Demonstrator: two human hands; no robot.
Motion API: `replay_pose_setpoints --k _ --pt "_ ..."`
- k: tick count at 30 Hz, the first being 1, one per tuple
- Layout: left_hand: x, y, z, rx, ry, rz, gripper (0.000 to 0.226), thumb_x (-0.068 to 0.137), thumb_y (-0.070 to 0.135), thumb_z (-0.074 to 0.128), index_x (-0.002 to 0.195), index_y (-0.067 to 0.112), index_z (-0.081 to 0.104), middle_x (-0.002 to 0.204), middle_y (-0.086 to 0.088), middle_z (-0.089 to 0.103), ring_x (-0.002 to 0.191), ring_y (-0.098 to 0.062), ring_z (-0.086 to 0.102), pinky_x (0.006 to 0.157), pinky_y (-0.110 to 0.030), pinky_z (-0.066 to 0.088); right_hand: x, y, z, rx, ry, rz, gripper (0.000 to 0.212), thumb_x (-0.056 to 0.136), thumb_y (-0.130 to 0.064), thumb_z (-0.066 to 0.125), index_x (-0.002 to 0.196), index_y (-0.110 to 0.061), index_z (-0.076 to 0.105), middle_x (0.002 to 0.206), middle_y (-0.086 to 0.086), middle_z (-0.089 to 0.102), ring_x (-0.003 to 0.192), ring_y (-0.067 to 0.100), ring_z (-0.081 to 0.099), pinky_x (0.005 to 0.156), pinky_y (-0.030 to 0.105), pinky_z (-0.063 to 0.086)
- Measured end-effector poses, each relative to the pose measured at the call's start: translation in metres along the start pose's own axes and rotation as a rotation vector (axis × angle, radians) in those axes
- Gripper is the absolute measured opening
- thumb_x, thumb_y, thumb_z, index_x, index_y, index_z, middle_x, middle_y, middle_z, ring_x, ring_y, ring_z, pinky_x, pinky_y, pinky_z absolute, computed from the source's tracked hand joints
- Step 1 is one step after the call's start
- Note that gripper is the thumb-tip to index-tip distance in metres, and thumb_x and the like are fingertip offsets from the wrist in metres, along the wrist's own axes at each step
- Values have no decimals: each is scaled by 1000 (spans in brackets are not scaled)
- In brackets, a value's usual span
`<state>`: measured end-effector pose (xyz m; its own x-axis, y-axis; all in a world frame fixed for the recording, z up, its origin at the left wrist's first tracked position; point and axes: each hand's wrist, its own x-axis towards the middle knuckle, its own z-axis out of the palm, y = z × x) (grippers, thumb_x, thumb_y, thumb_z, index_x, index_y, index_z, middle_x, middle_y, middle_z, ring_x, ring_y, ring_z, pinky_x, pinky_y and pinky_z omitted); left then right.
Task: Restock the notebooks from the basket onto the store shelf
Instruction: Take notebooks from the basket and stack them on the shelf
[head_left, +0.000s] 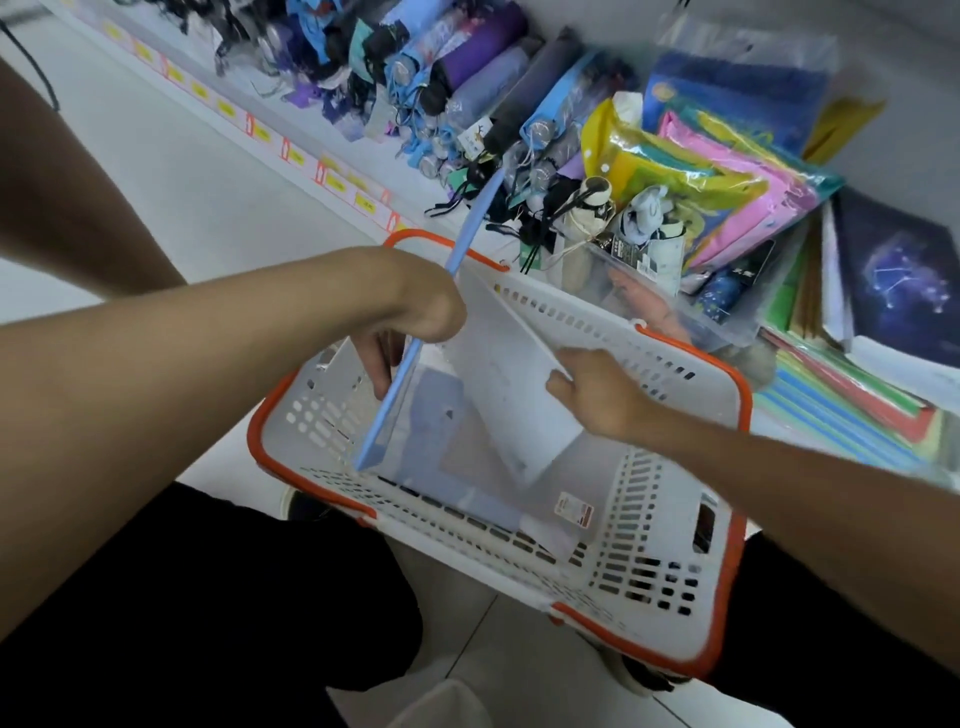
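Observation:
A white plastic basket (670, 561) with an orange rim rests on my lap in front of the low shelf. My left hand (410, 322) grips a thin light-blue notebook (415, 338) standing on edge, its spine running up past the basket's rim. My right hand (597, 395) holds the edge of a white notebook (498, 384) tilted inside the basket. Another light-blue notebook (467, 467) lies flat on the basket floor. On the shelf at right stands a dark-blue constellation notebook (898, 280).
The white shelf (291, 130) carries rows of folded umbrellas (467, 67), coloured plastic folders (727, 176) and a clear box of small items (654, 296). Yellow price tags run along its front edge. Striped folders (841, 421) lie at the right. Floor tiles show below.

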<state>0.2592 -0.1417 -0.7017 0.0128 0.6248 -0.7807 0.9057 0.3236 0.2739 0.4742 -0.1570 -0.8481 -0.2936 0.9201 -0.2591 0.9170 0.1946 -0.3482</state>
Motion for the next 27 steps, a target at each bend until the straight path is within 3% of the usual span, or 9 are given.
replay_pose_setpoints --k 3,6,11,13,16,19,22,24,27 --pt "-2 -1 5 -112 -86 8 24 100 8 38 106 -10 53 84 -19 51 71 -39 66 69 -45 61 -25 -19 -64 -62 2 -33 43 99 -21 47 60 -14 31 60 2 37 58 21 38 64 34 27" --pt "-8 9 19 -389 -99 98 30 101 15 39 80 1 55 75 -16 61 62 -30 66 63 -41 62 -65 -47 -112 -72 65 -12 41 99 -22 47 62 -12 34 59 4 37 55 17 37 59 35 28" --pt "-20 34 27 -967 18 185 26 101 21 36 92 11 58 66 -7 66 50 -18 64 52 -33 60 -100 -95 -123 -103 146 -85 23 100 -25 45 79 -16 46 62 -3 38 54 14 38 52 35 33" --pt "-28 41 28 -1040 16 233 40 103 40 33 88 14 61 63 -6 69 53 -19 67 59 -36 61 -100 -105 -118 -279 137 -169 9 93 -16 54 88 -11 50 68 1 36 51 15 34 47 32 32" --pt "-37 48 28 -1109 -24 292 66 88 75 33 91 18 66 85 -12 75 78 -29 74 66 -38 61 -101 -112 -121 -448 141 -165 39 61 -9 81 88 -9 54 62 7 51 42 24 51 38 26 21" --pt "-38 51 25 -1093 83 310 37 87 41 68 108 11 67 102 -14 74 86 -32 73 64 -35 60 -104 -105 -121 -470 173 -161 56 47 -16 88 93 -4 59 56 6 60 39 25 57 39 23 9" --pt "-36 53 13 -1073 182 373 27 81 5 68 108 4 67 102 -15 74 88 -34 72 77 -44 60 -107 -102 -148 -355 278 -281 29 77 -37 69 95 -14 64 64 4 62 55 27 63 46 31 42" --pt "-43 59 1 -1018 165 533 25 80 0 69 104 7 71 98 -10 76 87 -30 73 82 -44 59 -97 -82 -179 -87 310 -175 34 96 -47 40 94 -21 62 83 1 64 79 25 63 69 40 50" --pt "-54 71 -14 -1038 87 718 23 85 0 65 103 13 70 100 -8 76 87 -27 74 74 -38 61 -82 -35 -226 98 470 143 56 85 -63 61 118 -19 49 115 0 52 101 20 54 87 38 48"
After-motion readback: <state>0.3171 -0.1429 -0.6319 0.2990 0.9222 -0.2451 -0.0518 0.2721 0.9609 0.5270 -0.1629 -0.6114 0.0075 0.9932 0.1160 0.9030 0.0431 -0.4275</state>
